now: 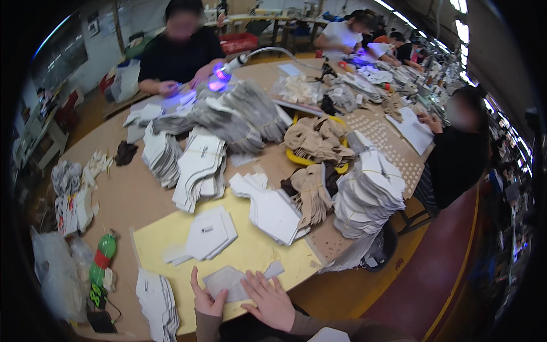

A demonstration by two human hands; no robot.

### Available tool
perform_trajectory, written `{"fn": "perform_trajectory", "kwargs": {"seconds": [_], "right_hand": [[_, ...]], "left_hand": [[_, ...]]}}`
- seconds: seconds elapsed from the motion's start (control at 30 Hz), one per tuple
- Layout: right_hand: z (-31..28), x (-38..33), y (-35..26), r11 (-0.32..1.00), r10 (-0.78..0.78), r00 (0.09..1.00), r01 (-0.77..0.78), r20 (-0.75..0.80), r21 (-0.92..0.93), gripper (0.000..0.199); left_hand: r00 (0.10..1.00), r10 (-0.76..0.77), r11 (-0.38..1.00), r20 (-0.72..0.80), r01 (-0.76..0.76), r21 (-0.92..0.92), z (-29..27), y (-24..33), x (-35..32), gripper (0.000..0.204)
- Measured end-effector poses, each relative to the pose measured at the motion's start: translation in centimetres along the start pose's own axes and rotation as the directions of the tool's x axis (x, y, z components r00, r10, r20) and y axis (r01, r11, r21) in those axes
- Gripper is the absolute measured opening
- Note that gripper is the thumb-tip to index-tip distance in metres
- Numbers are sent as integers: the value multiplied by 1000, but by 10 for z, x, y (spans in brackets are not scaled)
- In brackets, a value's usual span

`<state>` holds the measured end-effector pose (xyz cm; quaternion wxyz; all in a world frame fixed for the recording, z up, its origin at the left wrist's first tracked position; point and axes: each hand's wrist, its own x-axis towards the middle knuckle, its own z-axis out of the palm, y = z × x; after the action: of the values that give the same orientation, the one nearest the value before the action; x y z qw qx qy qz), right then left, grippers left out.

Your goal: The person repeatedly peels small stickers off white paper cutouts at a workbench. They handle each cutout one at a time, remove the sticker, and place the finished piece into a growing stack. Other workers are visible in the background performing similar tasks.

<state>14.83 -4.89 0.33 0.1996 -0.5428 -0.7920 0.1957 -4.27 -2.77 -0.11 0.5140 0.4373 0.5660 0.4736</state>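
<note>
A light grey, flat cut piece (223, 278) lies on the yellow sheet near the table's front edge. My right hand (269, 299) rests on the piece's right side, palm down, its fingers stretched and spread. At the lower left edge of the piece is my left hand (208, 297); its index finger points up and its thumb touches the piece. Neither hand grips anything. Just beyond them sits a small stack of white cut pieces (209, 232). Another white stack (155, 302) lies to the left of my left hand, and a longer one (270, 214) lies farther to the right.
Tall bundles of white pieces (370, 196) and grey pieces (239, 117) crowd the table, around a yellow basket (292, 158) of beige pieces. A green bottle (106, 251) and plastic bags (54, 273) are at left. People sit across (185, 57) and at right (458, 148).
</note>
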Motion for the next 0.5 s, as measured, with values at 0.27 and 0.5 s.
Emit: {"fn": "perform_trajectory", "kwargs": {"seconds": [0.27, 0.5], "right_hand": [[-25, 1, 21, 999, 34, 997, -36, 67, 35, 60], [-22, 2, 27, 989, 116, 989, -106, 89, -103, 57]], "left_hand": [[954, 218, 853, 206, -289, 434, -1, 12, -9, 30], [995, 90, 929, 40, -98, 356, 1, 7, -6, 38]]}}
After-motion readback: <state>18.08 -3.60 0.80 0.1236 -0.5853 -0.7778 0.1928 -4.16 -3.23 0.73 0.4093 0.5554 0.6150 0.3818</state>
